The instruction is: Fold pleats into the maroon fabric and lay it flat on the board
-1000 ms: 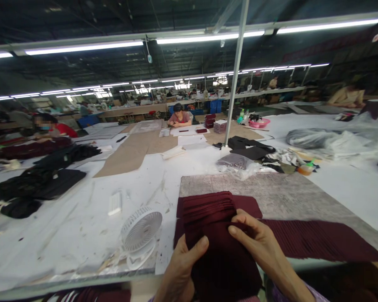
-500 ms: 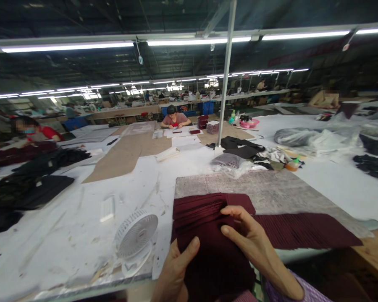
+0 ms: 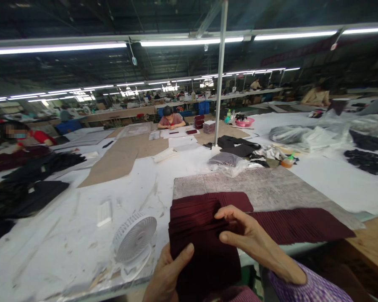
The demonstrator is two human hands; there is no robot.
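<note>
Maroon fabric bundle [image 3: 204, 256]: one, near centre at the white table [image 3: 138, 180]'s edge, layers too overlapped to count. Left to right: one white fan [image 3: 136, 239], near left; left hand [image 3: 168, 268] gripping bundle, thumb on top; right hand [image 3: 247, 233] at bundle's right edge, thumb and forefinger parted, can't tell if pinching; one fanned maroon row [image 3: 302, 225], near right, along one gray sheet [image 3: 271, 186].

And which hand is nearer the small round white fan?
Left. The left hand is just right of the fan, gripping the left side of the dark maroon fabric stack; the right hand is farther right, at the stack's right side.
</note>
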